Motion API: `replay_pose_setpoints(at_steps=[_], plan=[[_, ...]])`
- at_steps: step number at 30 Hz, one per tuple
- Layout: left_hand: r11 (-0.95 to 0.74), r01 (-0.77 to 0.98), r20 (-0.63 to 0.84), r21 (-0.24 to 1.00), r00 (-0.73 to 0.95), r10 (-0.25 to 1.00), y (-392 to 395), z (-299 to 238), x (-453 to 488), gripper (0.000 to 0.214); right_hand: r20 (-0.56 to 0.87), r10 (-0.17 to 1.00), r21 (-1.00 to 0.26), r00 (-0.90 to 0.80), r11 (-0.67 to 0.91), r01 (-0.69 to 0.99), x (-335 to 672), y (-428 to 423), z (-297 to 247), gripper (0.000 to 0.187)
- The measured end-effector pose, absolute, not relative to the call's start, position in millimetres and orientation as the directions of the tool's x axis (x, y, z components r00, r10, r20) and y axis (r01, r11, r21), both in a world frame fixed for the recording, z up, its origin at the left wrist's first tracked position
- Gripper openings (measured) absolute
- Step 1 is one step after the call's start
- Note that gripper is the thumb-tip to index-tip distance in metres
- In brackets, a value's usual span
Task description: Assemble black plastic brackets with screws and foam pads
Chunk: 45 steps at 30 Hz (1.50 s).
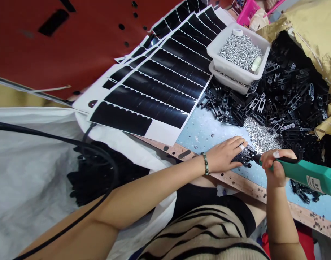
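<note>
My right hand is wrapped around a green electric screwdriver. Its dark tip points left, at a small row of black plastic parts on the light blue tabletop. My left hand grips the near side of that row, steadying it against the table, and its fingers hide some of the parts. Just beyond both hands lies a heap of small silver screws and metal pieces. Whether the tip touches a screw is too small to tell.
A large pile of loose black parts covers the right back. Stacked white tubs hold screws. Black sticker sheets lie at the left back. The wooden table edge runs near my lap, and a black cable hangs at left.
</note>
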<state>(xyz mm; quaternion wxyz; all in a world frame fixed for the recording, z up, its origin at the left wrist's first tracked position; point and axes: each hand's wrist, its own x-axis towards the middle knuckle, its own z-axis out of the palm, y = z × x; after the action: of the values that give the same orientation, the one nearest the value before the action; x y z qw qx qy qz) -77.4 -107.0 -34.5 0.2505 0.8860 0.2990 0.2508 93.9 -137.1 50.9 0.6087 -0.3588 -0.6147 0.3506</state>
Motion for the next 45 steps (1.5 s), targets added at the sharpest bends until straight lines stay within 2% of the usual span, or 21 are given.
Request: replay_pose_setpoints(at_steps=[5, 9, 14, 21, 28, 34, 40, 45], plan=[[-0.706, 0.398, 0.314, 0.586, 0.691, 0.651, -107, -34, -77, 0.068, 0.494, 0.868, -0.866, -0.043, 0.496, 0.07, 91, -139, 56, 0.012], [-0.713, 0.403, 0.32, 0.574, 0.691, 0.648, -106, -32, -77, 0.068, 0.585, 0.811, -0.809, -0.026, 0.585, 0.05, 88, -147, 61, 0.013], [-0.699, 0.395, 0.314, 0.596, 0.687, 0.656, -106, -33, -76, 0.067, 0.499, 0.865, -0.865, -0.056, 0.501, 0.031, 84, -154, 58, 0.012], [-0.702, 0.369, 0.33, 0.61, 0.687, 0.648, -106, -33, -75, 0.066, 0.46, 0.878, -0.885, -0.129, 0.465, 0.01, 82, -146, 55, 0.011], [-0.717, 0.422, 0.314, 0.556, 0.691, 0.65, -107, -32, -76, 0.068, 0.571, 0.819, -0.821, -0.057, 0.572, -0.002, 89, -156, 61, 0.011], [-0.718, 0.419, 0.321, 0.556, 0.689, 0.65, -107, -36, -75, 0.068, 0.493, 0.868, -0.863, -0.062, 0.497, 0.093, 89, -163, 60, 0.013], [-0.727, 0.419, 0.326, 0.544, 0.692, 0.644, -107, -38, -75, 0.067, 0.587, 0.787, -0.778, -0.19, 0.613, 0.139, 84, -166, 63, 0.012], [-0.727, 0.418, 0.317, 0.544, 0.7, 0.64, -107, -37, -74, 0.068, 0.618, 0.746, -0.749, -0.247, 0.655, 0.102, 83, -168, 65, 0.011]])
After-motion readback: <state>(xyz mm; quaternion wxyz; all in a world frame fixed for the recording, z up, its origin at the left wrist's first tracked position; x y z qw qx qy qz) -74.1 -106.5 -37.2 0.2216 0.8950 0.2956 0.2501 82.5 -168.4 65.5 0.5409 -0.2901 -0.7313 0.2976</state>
